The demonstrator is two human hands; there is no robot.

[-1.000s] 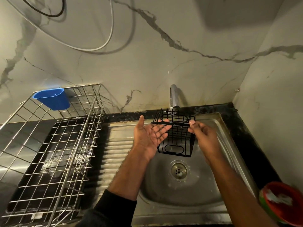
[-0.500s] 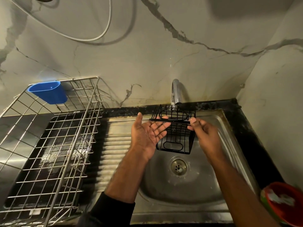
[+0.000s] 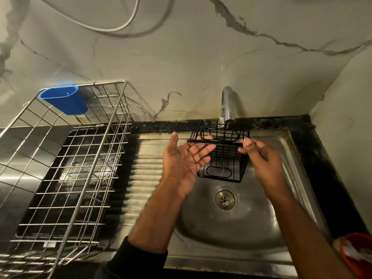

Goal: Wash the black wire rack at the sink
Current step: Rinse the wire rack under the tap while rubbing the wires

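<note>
A small black wire rack (image 3: 223, 156) hangs over the steel sink (image 3: 231, 224), just under the spout of the chrome tap (image 3: 227, 105). My right hand (image 3: 259, 158) pinches the rack's flat top bar at its right end. Palm up, my left hand (image 3: 186, 158) lies with straight fingers against the rack's left side, fingertips under the bar. The left fingers hide part of the rack. I cannot tell whether water runs from the tap.
A large steel wire dish basket (image 3: 66, 168) stands on the drainboard at the left, with a blue plastic cup (image 3: 64, 100) hooked on its back rim. A red container (image 3: 356, 254) sits at the lower right. Marble walls close the back and right.
Both hands and the rack have kept their grip and place over the sink. The camera has tilted a little, so the scene sits slightly lower in view.
</note>
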